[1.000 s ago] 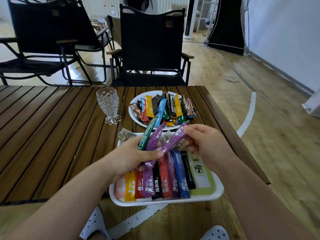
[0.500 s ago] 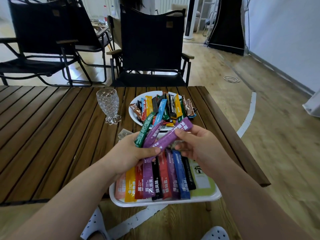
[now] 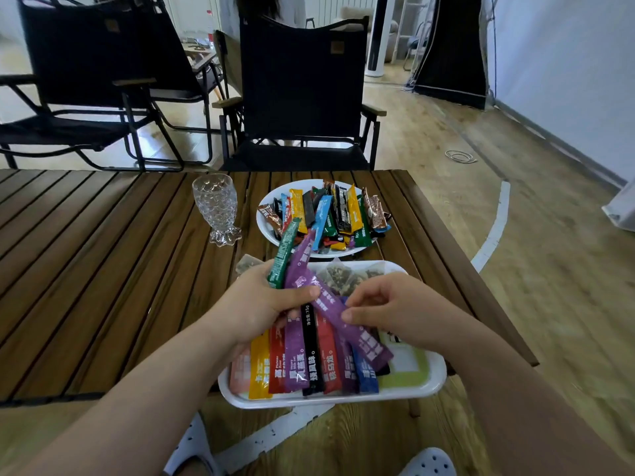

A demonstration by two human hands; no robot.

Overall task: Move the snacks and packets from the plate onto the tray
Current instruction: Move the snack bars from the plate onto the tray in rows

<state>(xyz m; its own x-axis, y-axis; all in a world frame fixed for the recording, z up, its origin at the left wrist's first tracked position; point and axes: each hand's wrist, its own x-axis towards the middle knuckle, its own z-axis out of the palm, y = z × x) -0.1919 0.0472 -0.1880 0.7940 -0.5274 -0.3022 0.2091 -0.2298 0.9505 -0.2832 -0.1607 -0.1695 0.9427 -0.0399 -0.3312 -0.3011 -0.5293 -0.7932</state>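
A white plate (image 3: 266,225) at the table's far right holds several coloured stick packets (image 3: 326,214). In front of it a white tray (image 3: 412,389) carries a row of stick packets (image 3: 309,365) and clear bags of snacks (image 3: 343,274) at its far end. My left hand (image 3: 261,304) grips a green packet (image 3: 283,255) and a purple packet (image 3: 300,259), both upright above the tray. My right hand (image 3: 388,304) pinches another purple packet (image 3: 350,324), which slants down over the tray's row.
A patterned glass goblet (image 3: 216,207) stands left of the plate on the slatted wooden table (image 3: 103,269). Black folding chairs (image 3: 302,91) stand behind the table. The tray overhangs the table's near edge. A person stands behind the middle chair.
My right hand has swung the purple packet from pointing up and right near the plate down onto the tray's row. My left hand still holds its green and purple packets.
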